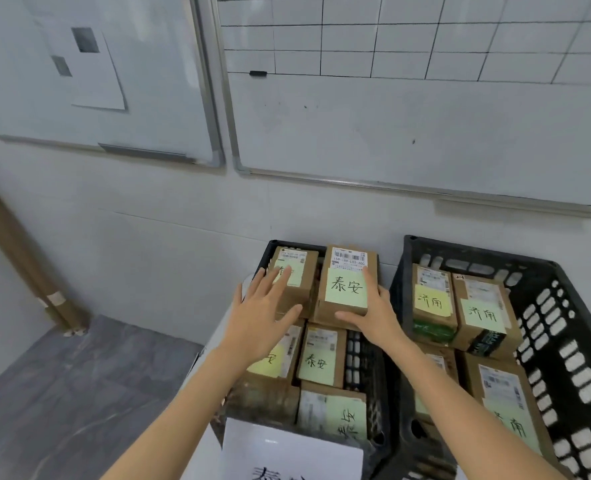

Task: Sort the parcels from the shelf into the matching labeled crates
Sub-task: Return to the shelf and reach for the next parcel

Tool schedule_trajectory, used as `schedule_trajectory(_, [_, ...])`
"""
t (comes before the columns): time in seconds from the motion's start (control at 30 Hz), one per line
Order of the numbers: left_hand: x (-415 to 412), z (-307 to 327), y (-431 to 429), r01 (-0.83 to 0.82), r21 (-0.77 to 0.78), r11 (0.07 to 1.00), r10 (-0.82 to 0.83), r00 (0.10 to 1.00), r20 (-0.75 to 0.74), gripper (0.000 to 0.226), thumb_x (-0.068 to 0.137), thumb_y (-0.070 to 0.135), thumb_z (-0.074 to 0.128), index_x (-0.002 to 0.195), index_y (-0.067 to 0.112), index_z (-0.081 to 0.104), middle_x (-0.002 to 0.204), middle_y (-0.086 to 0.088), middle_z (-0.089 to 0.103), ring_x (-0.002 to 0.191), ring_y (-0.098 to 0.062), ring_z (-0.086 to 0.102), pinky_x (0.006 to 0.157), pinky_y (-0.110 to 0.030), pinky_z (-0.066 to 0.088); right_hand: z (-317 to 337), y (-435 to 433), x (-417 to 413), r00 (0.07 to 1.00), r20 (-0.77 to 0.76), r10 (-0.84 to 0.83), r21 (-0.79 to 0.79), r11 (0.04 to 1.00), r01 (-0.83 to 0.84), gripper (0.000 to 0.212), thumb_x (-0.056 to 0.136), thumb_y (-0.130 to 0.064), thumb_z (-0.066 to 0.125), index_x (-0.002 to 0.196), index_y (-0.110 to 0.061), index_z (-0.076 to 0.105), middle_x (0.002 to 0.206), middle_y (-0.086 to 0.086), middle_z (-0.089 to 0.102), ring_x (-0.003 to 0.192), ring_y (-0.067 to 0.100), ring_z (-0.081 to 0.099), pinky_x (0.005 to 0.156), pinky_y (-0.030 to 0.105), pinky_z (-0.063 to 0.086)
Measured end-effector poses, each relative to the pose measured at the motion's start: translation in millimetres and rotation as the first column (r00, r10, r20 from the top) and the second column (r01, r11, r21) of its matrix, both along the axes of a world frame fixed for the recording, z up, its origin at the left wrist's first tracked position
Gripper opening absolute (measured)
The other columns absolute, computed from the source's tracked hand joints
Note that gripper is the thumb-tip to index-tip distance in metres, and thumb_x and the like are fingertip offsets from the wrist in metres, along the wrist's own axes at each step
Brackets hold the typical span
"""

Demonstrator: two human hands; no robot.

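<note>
Two black plastic crates stand side by side against the wall. The left crate [370,368] is filled with brown cardboard parcels bearing green notes, and a white paper label [292,452] hangs on its front. My right hand [373,315] grips the topmost parcel [347,284] at its near right corner, thumb along the front edge. My left hand [261,315] hovers with straight spread fingers over the neighbouring parcel [295,282], fingertips on its top. The right crate [564,327] holds several parcels with yellow and green notes [482,315].
Two whiteboards [408,126] hang on the white wall behind the crates. A brown cardboard tube [20,251] leans in the left corner. Grey tiled floor [62,393] lies open to the left of the crates.
</note>
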State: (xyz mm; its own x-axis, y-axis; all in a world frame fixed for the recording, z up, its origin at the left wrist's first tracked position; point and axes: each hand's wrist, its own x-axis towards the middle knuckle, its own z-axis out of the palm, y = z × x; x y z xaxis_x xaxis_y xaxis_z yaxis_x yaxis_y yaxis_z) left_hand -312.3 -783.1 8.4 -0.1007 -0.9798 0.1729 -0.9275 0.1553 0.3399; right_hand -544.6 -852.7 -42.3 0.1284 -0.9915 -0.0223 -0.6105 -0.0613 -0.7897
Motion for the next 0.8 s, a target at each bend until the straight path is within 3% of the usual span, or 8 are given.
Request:
schedule_trajectory(0.23, [40.4, -31.9, -55.4, 0.041, 0.018, 0.999, -0.043, 0.988, 0.149, 0.077, 0.087, 0.068, 0.004, 0.155, 0.035, -0.005, 0.164, 0.010, -0.001, 0.151, -0.018, -0.008, 0.119, -0.045, -0.003, -41.4, -60.9, 16.7, 0.997, -0.066, -0.044, 0.154, 0.987, 0.053, 0.114, 0.082, -0.027, 0.080, 0.158, -0.032, -0.005, 0.162, 0.018, -0.002, 0.148, 0.036, 0.018, 0.116, 0.049, 0.026])
schedule_trajectory(0.63, [72.7, -59.0, -97.6, 0.074, 0.082, 0.994, -0.081, 0.993, 0.081, 0.077, 0.085, 0.069, 0.009, 0.153, 0.039, -0.010, 0.164, 0.010, 0.001, 0.151, -0.016, 0.003, 0.122, -0.046, 0.009, -94.1, -94.9, 24.0, 0.994, -0.096, -0.052, 0.247, 0.966, 0.075, 0.113, 0.081, -0.021, 0.082, 0.157, -0.035, 0.000, 0.161, 0.014, 0.002, 0.144, 0.031, 0.025, 0.116, 0.039, 0.027])
schedule_trajectory(0.8, [74.8, -59.5, -98.7, 0.068, 0.087, 0.994, -0.075, 0.994, 0.074, 0.074, 0.096, 0.061, 0.031, 0.154, 0.038, -0.010, 0.163, 0.010, -0.002, 0.151, -0.014, 0.001, 0.123, -0.045, 0.007, -99.1, -100.1, 24.6, 0.981, -0.192, -0.005, 0.245, 0.968, 0.053, 0.113, 0.084, -0.023, 0.079, 0.157, -0.036, -0.005, 0.161, 0.013, 0.005, 0.141, 0.030, 0.031, 0.112, 0.041, 0.033])
